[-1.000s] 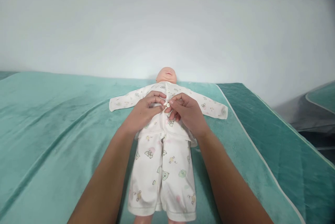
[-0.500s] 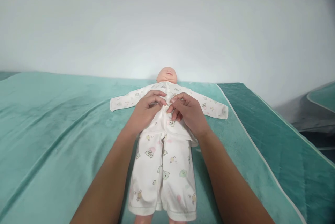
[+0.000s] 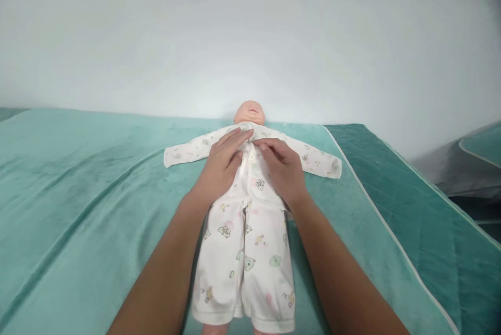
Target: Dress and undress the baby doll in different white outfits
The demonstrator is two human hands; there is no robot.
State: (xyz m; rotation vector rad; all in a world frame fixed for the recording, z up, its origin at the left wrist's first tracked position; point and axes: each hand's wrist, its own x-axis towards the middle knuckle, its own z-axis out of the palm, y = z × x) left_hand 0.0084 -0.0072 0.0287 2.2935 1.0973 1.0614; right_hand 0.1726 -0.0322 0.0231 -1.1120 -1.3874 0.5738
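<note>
Resting flat on the chest of a baby doll [image 3: 249, 114], both hands lie open with fingers extended, gripping nothing. The left hand [image 3: 222, 164] covers the doll's chest on its own side, its fingertips [image 3: 243, 133] reaching up near the collar of the white printed shirt [image 3: 256, 181]. The right hand [image 3: 282, 169] lies just beside it, palm down on the other half of the shirt front, its fingertips touching the cloth close to the left hand's. Between the two hands, along the shirt's front opening, a small white button [image 3: 251, 157] shows (whether it is fastened cannot be told). The shirt's sleeves spread outward to either side of the hands, lying flat on the teal blanket [image 3: 90, 178]. Below the wrists, the doll wears matching printed trousers [image 3: 245, 267], running down between the two forearms toward the viewer. The doll lies on its back, its head just beyond the fingertips, next to the white wall [image 3: 250, 48]. Farther out past the right hand, a darker teal quilted cover [image 3: 410, 220] adjoins the blanket along a white-piped edge.
</note>
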